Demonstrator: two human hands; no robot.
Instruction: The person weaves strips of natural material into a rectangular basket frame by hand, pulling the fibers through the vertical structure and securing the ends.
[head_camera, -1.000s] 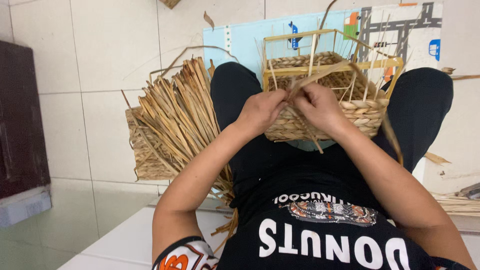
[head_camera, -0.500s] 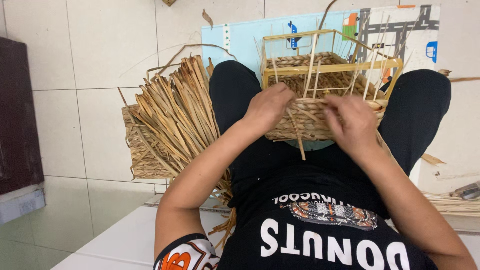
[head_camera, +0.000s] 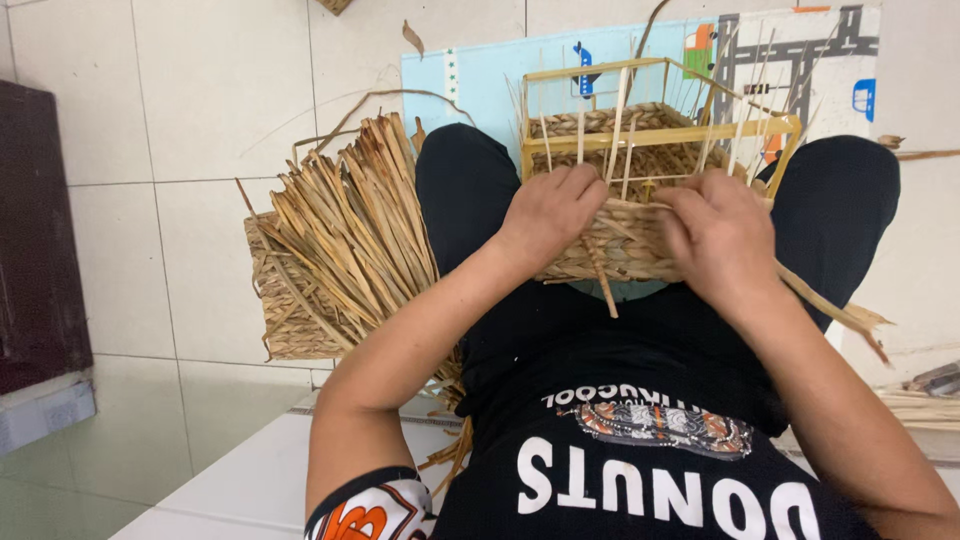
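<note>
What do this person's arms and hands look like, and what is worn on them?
Both hands are bare: the left hand and right hand show no gloves, and no rings or watch are visible. The forearms are uncovered. The left arm ends in a short sleeve patterned in white, orange and black, on a black printed T-shirt.

Pale floor tiles (head_camera: 200, 90); blue play mat (head_camera: 480, 85); dark cabinet (head_camera: 35, 230) left.

— The basket (head_camera: 610, 245)?
— Rough, matt woven straw on a smooth pale wood frame (head_camera: 655, 135).
— And beside it?
— Dry, coarse straw strips (head_camera: 345, 235); glossy ceramic floor tiles (head_camera: 210, 90).
</note>
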